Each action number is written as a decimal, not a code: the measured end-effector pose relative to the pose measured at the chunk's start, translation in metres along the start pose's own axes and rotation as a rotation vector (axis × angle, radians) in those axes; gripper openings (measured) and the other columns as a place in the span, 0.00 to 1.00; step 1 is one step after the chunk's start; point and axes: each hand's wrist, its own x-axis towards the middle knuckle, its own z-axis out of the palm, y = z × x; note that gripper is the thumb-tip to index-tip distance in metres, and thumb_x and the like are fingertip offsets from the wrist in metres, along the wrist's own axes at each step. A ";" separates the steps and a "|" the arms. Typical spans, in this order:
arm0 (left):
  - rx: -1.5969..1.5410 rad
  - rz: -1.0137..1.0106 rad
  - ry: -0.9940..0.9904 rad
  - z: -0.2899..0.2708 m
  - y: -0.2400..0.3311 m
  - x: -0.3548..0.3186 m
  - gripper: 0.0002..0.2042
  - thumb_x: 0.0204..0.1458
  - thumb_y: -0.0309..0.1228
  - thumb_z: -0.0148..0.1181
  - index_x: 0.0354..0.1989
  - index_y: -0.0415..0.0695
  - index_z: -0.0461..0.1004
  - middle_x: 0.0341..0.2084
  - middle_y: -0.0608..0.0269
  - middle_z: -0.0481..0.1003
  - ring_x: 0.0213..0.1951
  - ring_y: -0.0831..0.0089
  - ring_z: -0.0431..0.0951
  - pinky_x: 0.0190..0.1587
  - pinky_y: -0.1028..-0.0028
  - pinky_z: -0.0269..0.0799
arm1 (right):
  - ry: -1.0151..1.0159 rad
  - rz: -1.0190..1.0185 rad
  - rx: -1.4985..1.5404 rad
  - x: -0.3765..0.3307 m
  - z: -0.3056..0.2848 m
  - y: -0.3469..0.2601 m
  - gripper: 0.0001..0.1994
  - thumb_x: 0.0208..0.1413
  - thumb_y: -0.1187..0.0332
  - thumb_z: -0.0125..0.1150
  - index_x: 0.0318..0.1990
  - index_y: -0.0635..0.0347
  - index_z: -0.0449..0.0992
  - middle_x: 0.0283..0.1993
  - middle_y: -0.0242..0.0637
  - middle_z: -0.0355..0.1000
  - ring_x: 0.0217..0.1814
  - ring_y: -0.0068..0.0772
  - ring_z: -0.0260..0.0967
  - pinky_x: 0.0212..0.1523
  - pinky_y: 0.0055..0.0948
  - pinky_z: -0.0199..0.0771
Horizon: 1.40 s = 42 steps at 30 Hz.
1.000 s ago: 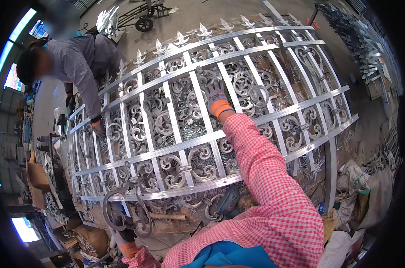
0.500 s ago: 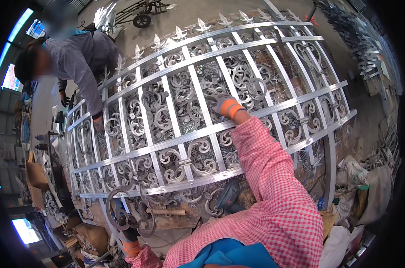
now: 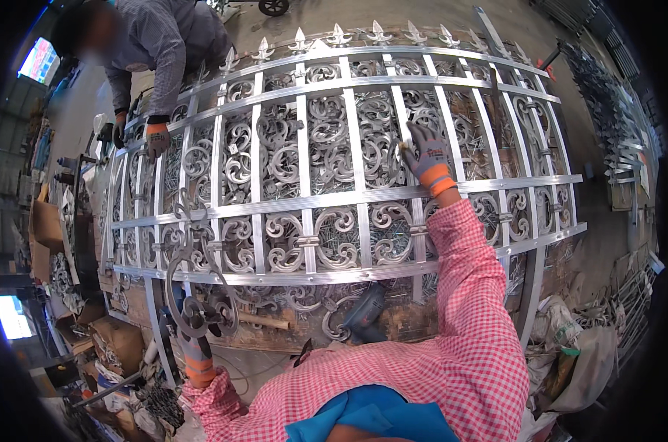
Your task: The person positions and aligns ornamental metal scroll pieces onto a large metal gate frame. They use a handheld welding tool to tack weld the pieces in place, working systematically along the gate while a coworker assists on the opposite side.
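A silver metal fence panel (image 3: 452,190) with spear-shaped tips lies flat across the workbench. My right hand (image 3: 428,151), in a grey and orange glove, is over the panel's middle with its fingers stretched out beside an upright bar. Loose scroll ornaments (image 3: 330,118) show through the gaps beneath. At the lower left, my left hand (image 3: 194,328) is closed around dark grey curled scroll pieces (image 3: 173,283), which overlap the panel's near edge; its fingertips are partly hidden. A power drill (image 3: 365,313) rests near the bench's front edge.
A co-worker (image 3: 153,48) bends over the far left of the panel, a gloved hand (image 3: 157,140) at its bars. Stacked metal bars (image 3: 617,125) stand on the right. Sacks (image 3: 588,361) lie at the lower right, cardboard boxes (image 3: 117,345) at the lower left.
My view has shifted. My right hand has moved to the right, its fingers now spread. My left hand and the scroll pieces have come up farther into view. The co-worker's hand has drawn back.
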 end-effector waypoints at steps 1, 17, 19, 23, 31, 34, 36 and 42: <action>-0.067 -0.039 -0.047 -0.004 -0.009 -0.002 0.19 0.64 0.43 0.51 0.51 0.39 0.71 0.39 0.64 0.74 0.38 0.76 0.71 0.40 0.71 0.68 | -0.261 -0.169 -0.016 0.001 -0.006 -0.014 0.25 0.52 0.56 0.61 0.60 0.44 0.72 0.68 0.39 0.61 0.71 0.48 0.52 0.69 0.50 0.51; -0.092 0.020 0.103 0.007 0.014 -0.010 0.20 0.63 0.41 0.52 0.55 0.37 0.70 0.45 0.61 0.75 0.44 0.73 0.72 0.48 0.69 0.67 | -0.049 -0.054 -0.188 0.049 0.071 -0.085 0.17 0.55 0.58 0.58 0.50 0.54 0.75 0.56 0.39 0.70 0.61 0.44 0.64 0.66 0.48 0.55; -0.015 0.050 0.153 0.010 0.014 -0.012 0.19 0.62 0.36 0.52 0.56 0.36 0.69 0.45 0.60 0.75 0.45 0.73 0.73 0.50 0.70 0.67 | -0.234 -0.384 -0.259 0.052 0.090 -0.118 0.28 0.50 0.55 0.63 0.60 0.50 0.70 0.65 0.41 0.63 0.68 0.44 0.57 0.71 0.48 0.47; -0.074 0.073 0.203 0.010 0.001 -0.014 0.18 0.62 0.32 0.51 0.57 0.36 0.69 0.45 0.59 0.76 0.46 0.73 0.73 0.52 0.72 0.68 | -0.927 -0.314 -0.328 0.039 0.130 -0.150 0.25 0.51 0.55 0.56 0.55 0.56 0.76 0.55 0.48 0.74 0.58 0.47 0.72 0.61 0.44 0.66; -0.126 0.010 0.314 0.015 0.005 -0.030 0.21 0.62 0.42 0.52 0.55 0.38 0.72 0.41 0.61 0.77 0.42 0.75 0.75 0.45 0.73 0.70 | -0.346 -0.313 -0.214 0.098 0.123 -0.204 0.18 0.53 0.63 0.55 0.52 0.51 0.76 0.56 0.42 0.72 0.61 0.43 0.68 0.56 0.43 0.66; -0.214 0.046 0.364 0.011 -0.010 -0.035 0.19 0.63 0.39 0.52 0.54 0.37 0.72 0.40 0.63 0.77 0.42 0.76 0.74 0.46 0.75 0.69 | -0.489 -0.163 -0.244 0.119 0.168 -0.213 0.39 0.51 0.46 0.59 0.71 0.42 0.55 0.75 0.42 0.47 0.75 0.51 0.46 0.72 0.55 0.43; -0.237 0.000 0.414 0.008 -0.015 -0.042 0.19 0.62 0.39 0.52 0.52 0.36 0.73 0.39 0.63 0.77 0.40 0.76 0.74 0.44 0.75 0.70 | -0.569 -0.170 -0.172 0.111 0.175 -0.238 0.43 0.51 0.39 0.56 0.73 0.35 0.48 0.78 0.40 0.41 0.77 0.55 0.41 0.70 0.70 0.35; -0.222 -0.039 0.411 0.001 -0.026 -0.052 0.18 0.63 0.41 0.50 0.45 0.35 0.75 0.34 0.61 0.78 0.36 0.75 0.77 0.39 0.74 0.72 | -0.501 -0.402 -0.182 0.076 0.186 -0.237 0.31 0.55 0.47 0.56 0.65 0.45 0.64 0.66 0.37 0.61 0.66 0.51 0.59 0.64 0.58 0.54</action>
